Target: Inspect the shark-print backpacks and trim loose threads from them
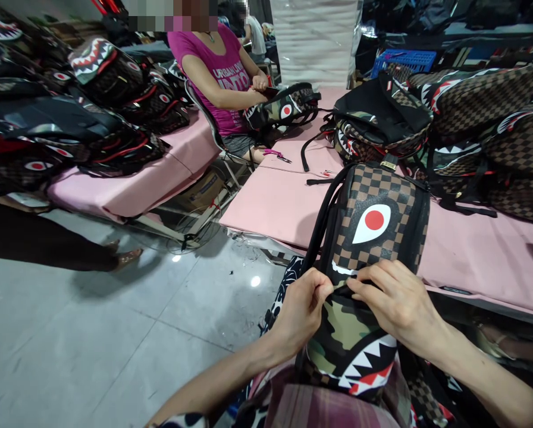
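Note:
A backpack (385, 193) with brown-and-black checks, a red-and-white eye, camouflage and shark teeth leans from the table's edge down onto my lap. My left hand (306, 300) is closed, thumb and fingers pinching the backpack's edge near a pocket opening at its middle. Close beside it, my right hand (394, 297) has its fingers bent and pressed on the same opening, gripping the fabric there. What exactly lies between the fingertips is too small to make out. A black strap (322, 220) runs along the backpack's left side.
More shark-patterned backpacks (480, 95) are piled on the right of the pink table (266, 199). Across it, a person in a magenta shirt (224, 71) handles another backpack (288, 107). Pink-handled snips (276, 154) lie nearby. Several backpacks (61, 131) fill the left table.

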A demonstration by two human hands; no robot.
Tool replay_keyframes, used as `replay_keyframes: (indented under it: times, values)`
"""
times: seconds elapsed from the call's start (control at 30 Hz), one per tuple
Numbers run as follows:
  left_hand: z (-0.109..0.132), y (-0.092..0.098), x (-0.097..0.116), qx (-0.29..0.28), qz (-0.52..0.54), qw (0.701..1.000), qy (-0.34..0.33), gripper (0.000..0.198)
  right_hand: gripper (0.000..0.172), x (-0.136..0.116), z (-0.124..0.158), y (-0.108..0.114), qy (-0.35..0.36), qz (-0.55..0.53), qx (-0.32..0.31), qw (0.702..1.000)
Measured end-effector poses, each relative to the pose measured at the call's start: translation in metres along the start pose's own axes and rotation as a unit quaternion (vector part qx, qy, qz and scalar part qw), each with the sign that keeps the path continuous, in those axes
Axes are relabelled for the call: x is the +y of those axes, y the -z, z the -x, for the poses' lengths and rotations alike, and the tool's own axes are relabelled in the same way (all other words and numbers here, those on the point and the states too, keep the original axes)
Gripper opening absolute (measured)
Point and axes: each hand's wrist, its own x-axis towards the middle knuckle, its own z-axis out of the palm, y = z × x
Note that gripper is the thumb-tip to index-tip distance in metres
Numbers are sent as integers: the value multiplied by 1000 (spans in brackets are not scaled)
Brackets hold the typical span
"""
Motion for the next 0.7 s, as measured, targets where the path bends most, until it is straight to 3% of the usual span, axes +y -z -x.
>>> replay_keyframes:
  times: [0.17, 0.27, 0.37, 0.47, 0.57, 0.63, 0.7]
  values:
    - [0, -3, 2, -6, 11, 1000, -7, 27, 15, -1, 3, -2, -29, -21, 4, 999]
    - [-4, 9, -6, 2, 7, 1000, -12, 29, 13, 0, 7, 0, -42, -37, 9, 998]
    - [-14, 38, -21, 67, -159, 985, -10, 33, 13, 0, 9, 2, -45, -36, 16, 998]
    - [-22, 59, -25, 150, -356, 921, -50, 30, 12, -1, 8, 3, -35, -29, 16, 999]
    - [-16, 45, -9, 116, -352, 912, -175, 15, 12, 1, 7, 7, -24, -27, 2, 999]
    - [-6, 21, 4, 51, -306, 917, -252, 15, 14, 8, 11, 13, -24, -17, -10, 1000]
    - [4, -3, 13, 15, -297, 914, -276, 20, 16, 17, 17, 24, -42, 4, -22, 999]
